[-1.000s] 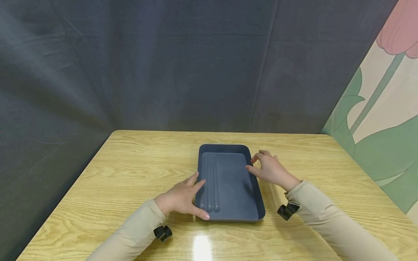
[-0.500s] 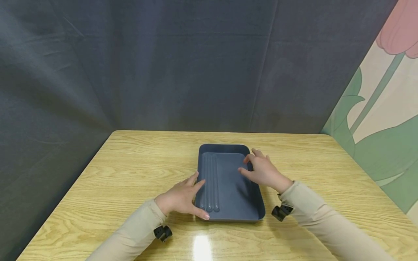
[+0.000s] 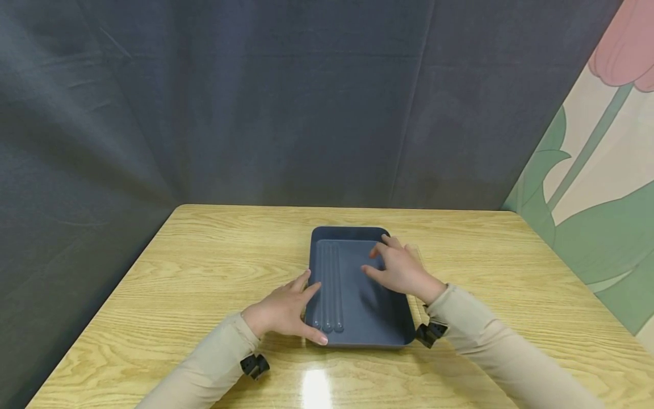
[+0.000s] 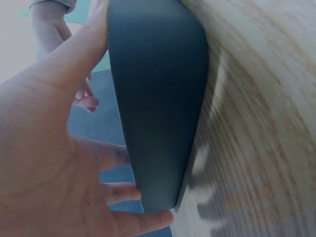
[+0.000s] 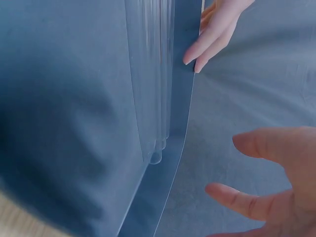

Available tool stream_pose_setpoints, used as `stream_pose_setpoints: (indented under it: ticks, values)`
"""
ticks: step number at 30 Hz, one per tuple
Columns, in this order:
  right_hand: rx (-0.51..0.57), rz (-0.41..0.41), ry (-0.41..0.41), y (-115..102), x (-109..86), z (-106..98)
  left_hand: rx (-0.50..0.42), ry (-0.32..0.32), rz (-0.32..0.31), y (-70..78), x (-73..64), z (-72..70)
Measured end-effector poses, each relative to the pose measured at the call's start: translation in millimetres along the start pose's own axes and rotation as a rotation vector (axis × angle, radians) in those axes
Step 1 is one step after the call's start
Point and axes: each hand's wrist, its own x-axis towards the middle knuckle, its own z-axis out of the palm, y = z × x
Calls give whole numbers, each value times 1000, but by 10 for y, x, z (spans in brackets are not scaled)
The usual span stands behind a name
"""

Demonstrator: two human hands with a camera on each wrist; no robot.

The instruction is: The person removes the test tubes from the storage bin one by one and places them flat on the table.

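A dark blue-grey tray (image 3: 368, 318) stands on the table. Three clear tubes (image 3: 327, 289) with rounded ends lie side by side along its left inner wall; the right wrist view also shows these tubes (image 5: 157, 89). My left hand (image 3: 280, 309) rests at the tray's near left corner, thumb and fingers spread and touching the rim. The tray's outer wall (image 4: 158, 98) fills the middle of the left wrist view. My right hand (image 3: 401, 271) hovers above the tray's right side, thumb and index apart, with nothing visible between them.
A faint clear strip (image 3: 419, 311), too faint to identify, lies right of the tray, partly hidden by my right arm. The wooden table (image 3: 214, 255) ends at a dark curtain (image 3: 306, 113) behind. A painted wall (image 3: 603, 170) stands at the right.
My right hand has moved left from the tray's right rim to over its inside, thumb and index still apart. The left hand, tray and three tubes have stayed put.
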Motion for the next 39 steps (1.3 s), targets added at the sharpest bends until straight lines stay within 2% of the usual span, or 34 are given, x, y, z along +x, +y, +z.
stream_pose_setpoints:
  ticks: [18,39]
  values:
    - [74,5,-54,-64,55,130,4,-5,-6,16,1,-2]
    - [74,-4,-77,-116,113,153,4,-11,-6,16,0,-16]
